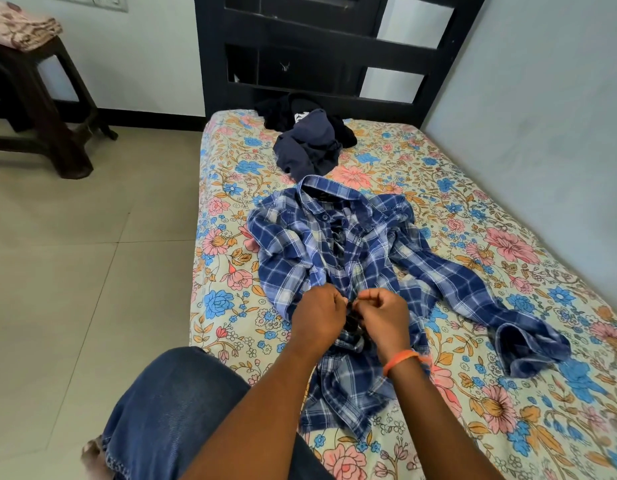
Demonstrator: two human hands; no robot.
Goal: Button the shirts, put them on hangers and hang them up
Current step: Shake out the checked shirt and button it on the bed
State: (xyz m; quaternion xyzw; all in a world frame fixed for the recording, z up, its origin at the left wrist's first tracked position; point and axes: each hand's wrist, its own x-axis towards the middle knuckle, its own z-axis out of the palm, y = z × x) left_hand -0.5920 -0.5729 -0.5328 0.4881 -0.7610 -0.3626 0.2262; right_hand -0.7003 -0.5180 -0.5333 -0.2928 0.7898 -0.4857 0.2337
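Hands (350,315) on crumpled plaid shirt (355,247)

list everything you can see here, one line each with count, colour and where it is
plaid shirt: one, blue and white, spread front up on the middle of the bed
dark clothes: one pile, navy and black, at the far end of the bed by the headboard
bedsheet: one, cream with pink, blue and orange flowers, covering the bed
headboard: one, black, against the wall
stool: one, dark brown, on the floor at the left
folded cloth: one, pink floral, on the stool
knee: one, in blue jeans, at the bed's edge
wristband: one, orange, on the right wrist
left hand: pinches the shirt front
right hand: pinches the shirt front
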